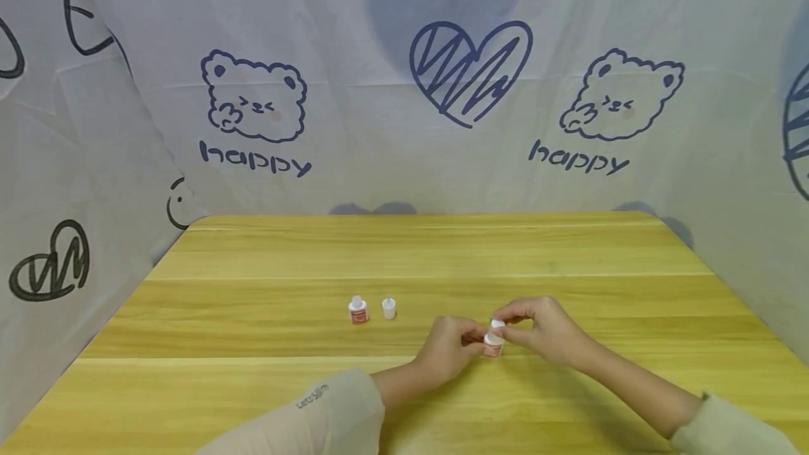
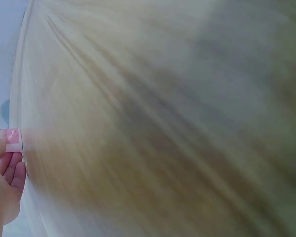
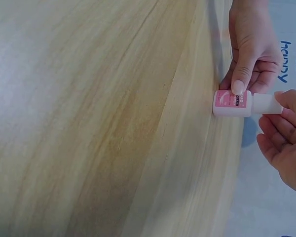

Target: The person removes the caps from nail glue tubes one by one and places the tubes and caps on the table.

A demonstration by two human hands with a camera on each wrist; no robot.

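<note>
Standing on the counter [image 1: 253, 300], beyond and left of the left grip [image 1: 445, 351], is a small pink-and-white bottle [image 1: 358, 313]; right of it, nearer that grip, sits a white cap [image 1: 388, 310], probably upturned, though it shows small. The left grip pinches a second bottle [image 3: 232, 105], thumb on its pink label, between both hands. Rightmost, the right grip [image 1: 548, 332] pinches the white lid [image 3: 266, 104] at that bottle's top end.
</note>
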